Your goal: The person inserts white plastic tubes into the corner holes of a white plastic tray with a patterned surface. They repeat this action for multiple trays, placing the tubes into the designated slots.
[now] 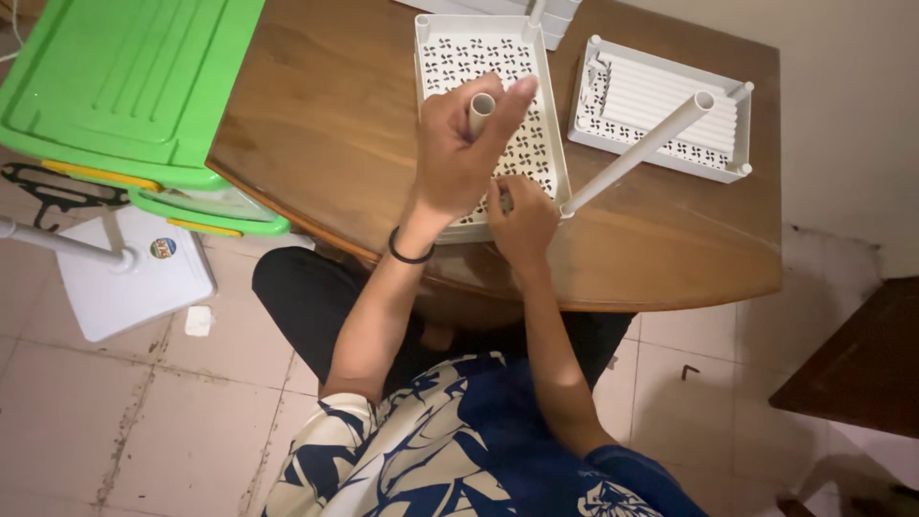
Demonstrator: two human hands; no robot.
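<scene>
L hand [458, 153] was closed round a white plastic tube [480, 112], fingers wrapped on it w/ the tube's open end poking up above the thumb; black band on that wrist. R hand [522, 218] sat just below and beside it, fingertips pinched at the near edge of the white shelf tray [539, 72], right by the corner; what exactly they pinched, can't tell. Tray was a flat white rectangle w/ raised rim and a perforated pinwheel pattern, lying on the table directly under both hands. From its near right corner a second white tube [637, 153] stood fitted in, leaning up and away to the R of the grip; another short post showed at the far edge. Further R, well apart, a second tray [661, 107] of same make, holding a row of white tubes laid side by side. To the L of the grip, green plastic bin lid [124, 81] overhanging the table edge, yellow latches below it. Under that, on the floor, a white flat base w/ a small round sticker [163, 248]. Surface: brown wooden table [325, 124], curved near edge. Room: pale tiled floor, grubby grout, plain wall on the R.
</scene>
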